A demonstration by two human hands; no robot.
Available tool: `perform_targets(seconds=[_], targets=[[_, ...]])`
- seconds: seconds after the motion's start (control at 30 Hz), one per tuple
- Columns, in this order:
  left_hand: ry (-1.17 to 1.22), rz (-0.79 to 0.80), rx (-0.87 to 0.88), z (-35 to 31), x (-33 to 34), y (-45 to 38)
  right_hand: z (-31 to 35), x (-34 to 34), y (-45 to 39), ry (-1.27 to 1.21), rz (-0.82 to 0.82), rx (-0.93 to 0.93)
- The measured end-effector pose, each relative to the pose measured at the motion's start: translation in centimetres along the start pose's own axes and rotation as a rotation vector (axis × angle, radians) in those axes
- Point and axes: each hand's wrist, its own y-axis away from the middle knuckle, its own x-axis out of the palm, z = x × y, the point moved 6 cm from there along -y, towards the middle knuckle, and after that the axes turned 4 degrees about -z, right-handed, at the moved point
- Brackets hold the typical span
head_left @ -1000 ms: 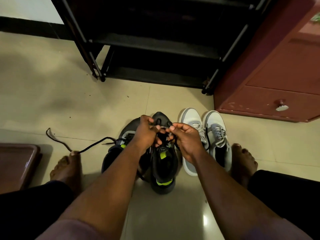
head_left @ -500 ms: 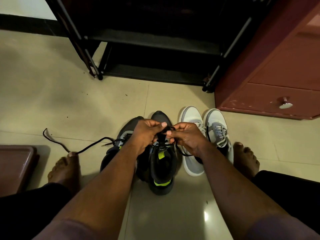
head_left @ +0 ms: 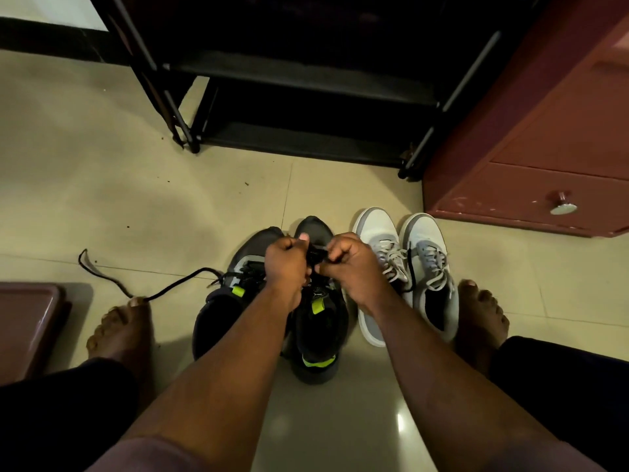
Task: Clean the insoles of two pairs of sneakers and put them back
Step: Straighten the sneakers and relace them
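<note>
Two black sneakers with neon-green tabs stand on the floor between my feet: the left black sneaker (head_left: 218, 308) and the right black sneaker (head_left: 321, 335). My left hand (head_left: 286, 264) and my right hand (head_left: 350, 264) meet over the right black sneaker, each pinching its black lace (head_left: 316, 255) with curled fingers. A loose black lace (head_left: 163, 291) trails from the left black sneaker across the floor to my left foot. A pair of grey-and-white sneakers (head_left: 405, 267) stands laced just to the right. No insole is visible.
A black shoe rack (head_left: 299, 107) stands ahead on the tiled floor. A red-brown cabinet (head_left: 531, 158) with a round metal knob (head_left: 563, 207) is at the right. A brown tray-like edge (head_left: 27, 318) lies at the left. My bare feet flank the shoes.
Both hands have closed together over the right black sneaker's lace and shifted slightly away from me. The shoes and the loose lace have stayed in place.
</note>
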Motion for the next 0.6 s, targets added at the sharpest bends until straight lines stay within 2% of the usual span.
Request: perform_targets(seconds=[0.13, 0.17, 0.23, 0.3, 0.37, 0.43, 0.5, 0.6], targets=[[-0.109, -0.027, -0.057, -0.1, -0.1, -0.7, 1.6, 1.0, 0.0, 0.35, 0.108, -0.408], [-0.136, -0.017, -0.06, -0.1, -0.2, -0.8, 1.9, 1.0, 0.2, 0.42, 0.112, -0.467], [-0.151, 0.032, -0.031, -0.5, -0.1, -0.8, 1.6, 1.0, 0.5, 0.536, 0.139, -0.456], [-0.101, 0.076, 0.035, -1.5, 0.0, -0.4, 0.7, 0.9, 0.1, 0.541, 0.191, -0.276], [-0.025, 0.132, 0.069, -2.4, 0.0, 0.3, -0.2, 0.6, -0.4, 0.21, 0.299, 0.063], [0.039, 0.238, 0.06, -2.8, 0.2, 1.4, -0.3, 0.4, -0.3, -0.119, 0.34, 0.288], [-0.009, 0.34, 0.102, -2.7, 0.2, 2.1, -0.7, 0.1, 0.3, -0.344, 0.328, 0.41], [-0.267, 0.451, 0.235, -2.4, -0.2, 2.6, -1.7, -0.4, 1.1, -0.547, 0.248, 0.506]])
